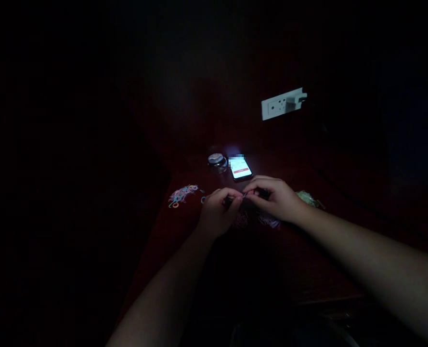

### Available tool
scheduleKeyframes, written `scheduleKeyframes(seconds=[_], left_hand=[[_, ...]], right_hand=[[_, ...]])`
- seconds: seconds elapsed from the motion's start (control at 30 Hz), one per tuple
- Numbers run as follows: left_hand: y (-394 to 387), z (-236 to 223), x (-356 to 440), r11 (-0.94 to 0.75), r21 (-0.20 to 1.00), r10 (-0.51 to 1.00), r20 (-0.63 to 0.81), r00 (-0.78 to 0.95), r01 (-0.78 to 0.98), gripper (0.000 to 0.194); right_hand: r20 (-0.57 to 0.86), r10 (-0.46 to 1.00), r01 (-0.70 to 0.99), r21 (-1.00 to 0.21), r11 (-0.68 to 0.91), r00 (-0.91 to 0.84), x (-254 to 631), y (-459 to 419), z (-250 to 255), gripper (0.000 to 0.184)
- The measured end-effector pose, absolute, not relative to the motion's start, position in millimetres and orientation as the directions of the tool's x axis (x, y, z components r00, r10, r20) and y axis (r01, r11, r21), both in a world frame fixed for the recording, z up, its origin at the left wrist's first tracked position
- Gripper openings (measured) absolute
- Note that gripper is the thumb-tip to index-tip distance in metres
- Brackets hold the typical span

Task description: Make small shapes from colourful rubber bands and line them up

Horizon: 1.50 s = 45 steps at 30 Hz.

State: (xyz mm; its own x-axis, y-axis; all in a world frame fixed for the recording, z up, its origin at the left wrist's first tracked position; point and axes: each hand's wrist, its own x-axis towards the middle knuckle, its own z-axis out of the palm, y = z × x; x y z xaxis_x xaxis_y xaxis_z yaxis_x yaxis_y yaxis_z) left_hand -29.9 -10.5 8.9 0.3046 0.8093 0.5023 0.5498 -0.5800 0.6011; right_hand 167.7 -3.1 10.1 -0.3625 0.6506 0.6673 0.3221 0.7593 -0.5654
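Observation:
My left hand (221, 208) and my right hand (276, 197) meet fingertip to fingertip above the dark red table. Thumb and forefinger of each are pinched on a small purplish rubber band (244, 195), mostly hidden by the fingers. Beneath and between the hands lie a pinkish-purple pile of bands (240, 220) and a purple pile (269, 220), both dim in shadow. A mixed pile of pastel rubber bands (183, 193) spreads to the left. Partly behind my right wrist is a pale yellow-green pile (306, 197).
A lit phone (241, 169) lies just beyond my hands, beside a clear jar with a lid (217, 163). A white wall socket (281, 104) with a plug in it is at the back right. The surroundings are very dark.

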Motion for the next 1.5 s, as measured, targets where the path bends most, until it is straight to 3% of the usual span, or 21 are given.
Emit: scheduleKeyframes(seconds=[0.6,1.23,1.37,1.5], left_hand=[[-7,13,-30,-0.624,0.537,0.763,0.574,0.297,0.568,0.008],[-5,15,-34,-0.657,0.488,0.742,0.552,0.380,0.575,0.007],[1,19,-46,-0.715,0.414,0.698,0.457,0.551,0.563,0.004],[7,21,-59,-0.686,0.442,0.723,0.322,0.611,0.579,0.006]], right_hand=[[0.633,0.675,0.362,-0.570,0.738,-0.379,172,-1,11,0.012],[0.589,0.698,0.407,-0.568,0.716,-0.406,175,2,9,0.011],[0.515,0.701,0.485,-0.506,0.713,-0.493,175,1,10,0.015],[0.433,0.674,0.562,-0.374,0.738,-0.598,176,1,11,0.017]])
